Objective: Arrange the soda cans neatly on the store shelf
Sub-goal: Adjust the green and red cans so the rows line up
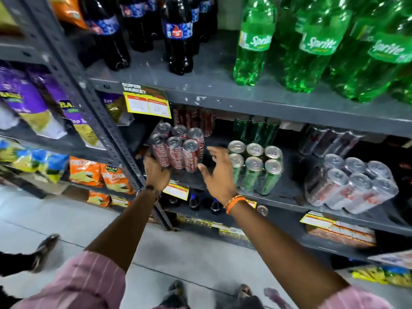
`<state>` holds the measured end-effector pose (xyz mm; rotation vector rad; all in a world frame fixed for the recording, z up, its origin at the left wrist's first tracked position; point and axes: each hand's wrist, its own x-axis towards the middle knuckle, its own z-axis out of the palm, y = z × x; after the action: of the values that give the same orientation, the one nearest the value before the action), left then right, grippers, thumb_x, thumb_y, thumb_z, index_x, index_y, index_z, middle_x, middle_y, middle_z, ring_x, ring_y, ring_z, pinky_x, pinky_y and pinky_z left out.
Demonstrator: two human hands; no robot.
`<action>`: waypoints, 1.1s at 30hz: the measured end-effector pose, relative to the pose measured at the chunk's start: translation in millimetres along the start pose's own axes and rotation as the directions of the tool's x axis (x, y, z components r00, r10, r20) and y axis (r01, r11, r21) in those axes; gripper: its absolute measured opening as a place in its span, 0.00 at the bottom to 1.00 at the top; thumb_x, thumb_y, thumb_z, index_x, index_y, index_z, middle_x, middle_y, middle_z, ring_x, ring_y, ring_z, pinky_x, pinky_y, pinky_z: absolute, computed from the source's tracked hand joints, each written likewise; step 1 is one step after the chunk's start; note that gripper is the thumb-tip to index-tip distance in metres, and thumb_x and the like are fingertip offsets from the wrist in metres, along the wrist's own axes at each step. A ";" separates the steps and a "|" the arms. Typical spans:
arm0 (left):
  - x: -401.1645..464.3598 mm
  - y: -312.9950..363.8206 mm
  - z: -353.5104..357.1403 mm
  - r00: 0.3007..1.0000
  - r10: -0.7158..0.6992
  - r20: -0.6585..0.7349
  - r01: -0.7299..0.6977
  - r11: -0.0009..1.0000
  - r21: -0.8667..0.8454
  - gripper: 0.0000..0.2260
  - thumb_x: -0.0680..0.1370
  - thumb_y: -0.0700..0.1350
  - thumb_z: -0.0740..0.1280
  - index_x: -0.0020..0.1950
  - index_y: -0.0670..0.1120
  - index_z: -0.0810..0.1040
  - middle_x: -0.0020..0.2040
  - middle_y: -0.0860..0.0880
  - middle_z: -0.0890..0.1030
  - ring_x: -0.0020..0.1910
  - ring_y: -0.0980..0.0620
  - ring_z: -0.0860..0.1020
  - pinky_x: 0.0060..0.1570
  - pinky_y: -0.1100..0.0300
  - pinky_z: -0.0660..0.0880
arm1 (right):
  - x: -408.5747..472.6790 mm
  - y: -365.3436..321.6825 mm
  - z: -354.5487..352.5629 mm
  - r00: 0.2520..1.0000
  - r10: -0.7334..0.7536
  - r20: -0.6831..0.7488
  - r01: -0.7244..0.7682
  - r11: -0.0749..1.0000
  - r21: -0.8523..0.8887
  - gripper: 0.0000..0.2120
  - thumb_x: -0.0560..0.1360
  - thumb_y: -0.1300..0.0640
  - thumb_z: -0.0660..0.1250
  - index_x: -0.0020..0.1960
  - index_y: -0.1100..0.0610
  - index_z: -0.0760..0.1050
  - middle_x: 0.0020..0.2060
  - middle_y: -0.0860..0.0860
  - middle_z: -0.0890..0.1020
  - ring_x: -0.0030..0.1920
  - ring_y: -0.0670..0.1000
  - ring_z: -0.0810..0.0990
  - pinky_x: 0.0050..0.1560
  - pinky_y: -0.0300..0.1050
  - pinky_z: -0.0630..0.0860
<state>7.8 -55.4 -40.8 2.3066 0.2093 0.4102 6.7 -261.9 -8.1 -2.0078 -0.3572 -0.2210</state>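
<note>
Shelf [287,190] | red 6-pack [176,150] in left hand [156,170] | right hand [219,172] open beside

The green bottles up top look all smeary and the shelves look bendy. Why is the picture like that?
Head view: the Sprite bottles smear from motion blur near the frame's edge, with white glare spots on the plastic; the wide-angle lens bows the shelf edge; the red can pack near the centre looks sharper.

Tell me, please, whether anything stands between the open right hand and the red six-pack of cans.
Nothing visible does. The right hand is open just right of the red six-pack, with only bare shelf between them. The left hand already grips the pack's lower left side.
</note>
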 end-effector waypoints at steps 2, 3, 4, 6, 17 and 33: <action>14.6 -13.7 -4.7 0.993 -0.084 0.081 0.081 0.996 0.042 0.22 0.71 0.38 0.66 0.64 0.34 0.74 0.68 0.33 0.71 0.69 0.34 0.67 0.71 0.45 0.61 | 13.8 -1.9 26.8 0.991 0.116 0.064 -0.118 0.993 0.018 0.25 0.72 0.60 0.73 0.67 0.58 0.71 0.63 0.56 0.74 0.65 0.57 0.74 0.69 0.53 0.72; 22.0 -19.3 -5.7 0.989 -0.101 0.110 0.099 0.995 0.019 0.20 0.72 0.37 0.66 0.64 0.36 0.73 0.68 0.33 0.71 0.69 0.35 0.68 0.71 0.44 0.62 | 20.6 -1.0 38.7 0.982 0.173 0.077 -0.176 0.984 0.040 0.26 0.71 0.61 0.74 0.67 0.60 0.72 0.63 0.58 0.74 0.65 0.58 0.74 0.69 0.54 0.72; 28.1 -22.2 -5.8 0.987 -0.102 0.125 0.104 0.994 -0.013 0.17 0.73 0.35 0.66 0.62 0.38 0.75 0.65 0.33 0.74 0.66 0.38 0.71 0.68 0.43 0.67 | 26.9 2.1 47.5 0.969 0.233 0.080 -0.239 0.969 0.069 0.27 0.70 0.62 0.75 0.67 0.61 0.72 0.64 0.59 0.75 0.65 0.59 0.75 0.69 0.55 0.72; 41.3 -29.9 -9.0 0.974 -0.158 0.164 0.165 0.986 -0.033 0.08 0.73 0.34 0.64 0.50 0.42 0.78 0.55 0.34 0.80 0.52 0.45 0.76 0.56 0.42 0.73 | 37.2 10.7 64.2 0.941 0.331 0.075 -0.337 0.939 0.074 0.26 0.72 0.63 0.73 0.67 0.63 0.70 0.65 0.61 0.75 0.67 0.61 0.74 0.71 0.53 0.70; 49.5 -67.5 -6.7 0.964 -0.199 0.178 0.226 0.963 -0.147 0.29 0.74 0.34 0.65 0.74 0.41 0.58 0.56 0.38 0.79 0.54 0.41 0.78 0.52 0.55 0.72 | 33.5 16.1 85.5 0.919 0.390 0.060 -0.391 0.920 0.001 0.17 0.79 0.59 0.66 0.66 0.61 0.68 0.64 0.57 0.77 0.65 0.55 0.76 0.63 0.40 0.68; 29.6 -79.7 -15.9 0.980 -0.091 0.176 0.134 0.960 -0.248 0.22 0.73 0.32 0.65 0.65 0.42 0.63 0.55 0.42 0.78 0.55 0.47 0.77 0.57 0.53 0.74 | 16.0 12.2 90.8 0.922 0.386 0.020 -0.384 0.921 -0.069 0.17 0.79 0.58 0.66 0.65 0.60 0.69 0.63 0.57 0.79 0.64 0.56 0.77 0.68 0.51 0.73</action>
<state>27.9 18.3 -81.3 2.0472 0.1931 0.1772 25.9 -183.3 -53.8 -2.1008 0.0310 0.0501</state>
